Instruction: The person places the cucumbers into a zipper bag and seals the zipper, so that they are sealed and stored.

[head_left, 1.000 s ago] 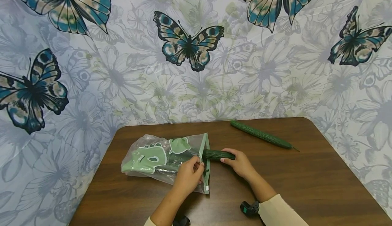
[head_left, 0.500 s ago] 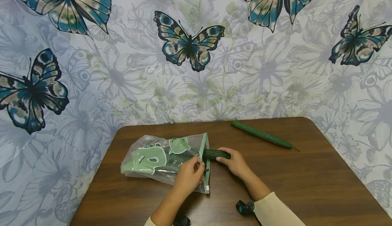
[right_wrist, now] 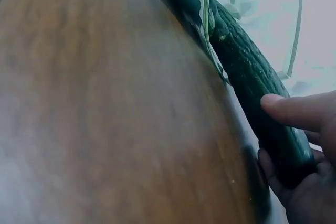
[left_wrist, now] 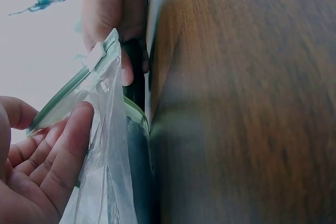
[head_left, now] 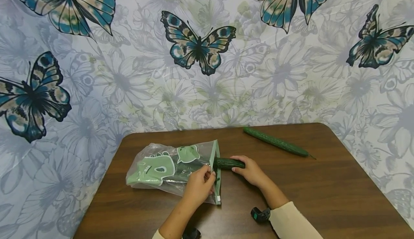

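Note:
A clear zip bag point(head_left: 168, 185) with green cartoon prints lies on its side, its green-edged mouth facing right. My left hand point(head_left: 198, 185) pinches the near side of that mouth; in the left wrist view, thumb and fingers hold the plastic point(left_wrist: 107, 145) by the green zip strip. One cucumber point(head_left: 223, 163) lies partly inside the bag, its outer end sticking out to the right. Around that end my right hand point(head_left: 252, 173) grips, thumb on one side and fingers on the other, as the right wrist view of the cucumber point(right_wrist: 252, 72) shows. Dark green shows through the plastic.
A second cucumber point(head_left: 275, 142) lies at the back right of the brown wooden table point(head_left: 323, 196). Behind the table hangs a butterfly-patterned cloth point(head_left: 200, 99). A black device point(head_left: 260, 214) sits at the right wrist. The white zip slider point(head_left: 218, 198) is at the mouth's near corner.
My right hand has moved left with the cucumber, so less of it sticks out than a second ago; over the last half second it shifted slightly right. My left hand keeps its hold.

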`<state>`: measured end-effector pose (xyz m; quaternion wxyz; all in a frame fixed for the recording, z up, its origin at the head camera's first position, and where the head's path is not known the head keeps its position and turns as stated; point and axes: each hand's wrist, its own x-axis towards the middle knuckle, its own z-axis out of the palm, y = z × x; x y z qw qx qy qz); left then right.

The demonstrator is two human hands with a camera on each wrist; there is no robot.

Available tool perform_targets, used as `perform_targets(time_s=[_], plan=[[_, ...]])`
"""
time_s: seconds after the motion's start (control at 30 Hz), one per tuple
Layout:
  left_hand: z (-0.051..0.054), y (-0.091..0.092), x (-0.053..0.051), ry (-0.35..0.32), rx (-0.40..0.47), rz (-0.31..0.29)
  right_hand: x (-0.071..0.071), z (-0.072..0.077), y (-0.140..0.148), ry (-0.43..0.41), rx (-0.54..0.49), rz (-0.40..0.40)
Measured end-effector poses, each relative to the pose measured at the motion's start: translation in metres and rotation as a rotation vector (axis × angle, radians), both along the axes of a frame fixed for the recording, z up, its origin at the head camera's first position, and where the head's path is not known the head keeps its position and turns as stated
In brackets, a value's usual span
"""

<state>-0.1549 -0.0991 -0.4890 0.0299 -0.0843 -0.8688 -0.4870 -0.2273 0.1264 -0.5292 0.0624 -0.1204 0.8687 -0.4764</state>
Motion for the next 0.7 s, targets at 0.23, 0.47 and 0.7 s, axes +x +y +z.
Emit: perform_targets(time_s=[0.23,0.47,0.7], plan=[[-0.0002,0.0000,-0.0003,-0.002,0.002,0.002,0.0014,-0.0024,0.0014,0.016,-0.026,0.008],[-0.0002,0.0005,-0.0005,-0.005,0.000,-0.001,0.0016,-0.0026,-0.0013,0.004,-0.095,-0.024],[-0.0006,0.0008,-0.0010,-0.001,0.008,0.004,0.0024,-0.0029,-0.0069,0.006,-0.151,-0.036]])
